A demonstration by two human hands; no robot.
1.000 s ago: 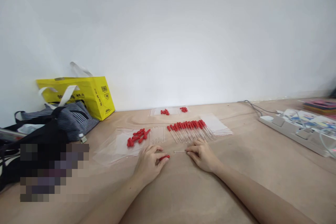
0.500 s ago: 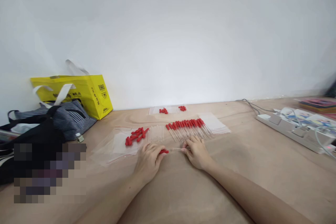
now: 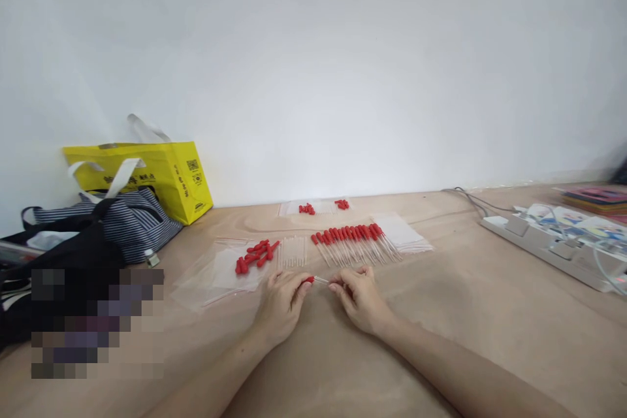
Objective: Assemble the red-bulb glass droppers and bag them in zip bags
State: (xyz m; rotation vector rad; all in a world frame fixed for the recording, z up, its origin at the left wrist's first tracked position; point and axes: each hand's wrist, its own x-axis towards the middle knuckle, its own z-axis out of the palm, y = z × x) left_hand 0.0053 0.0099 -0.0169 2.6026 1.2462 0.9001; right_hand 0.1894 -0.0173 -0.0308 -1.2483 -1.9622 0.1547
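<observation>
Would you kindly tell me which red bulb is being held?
The red bulb in the left hand; it alone is pinched, while the others lie farther back.

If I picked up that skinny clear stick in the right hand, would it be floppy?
Probably not: the thin clear stick looks straight between the right hand and the red bulb. It's likely very light, being so slender. It might be fragile for the same reason, though I can't tell what it's made of.
</observation>
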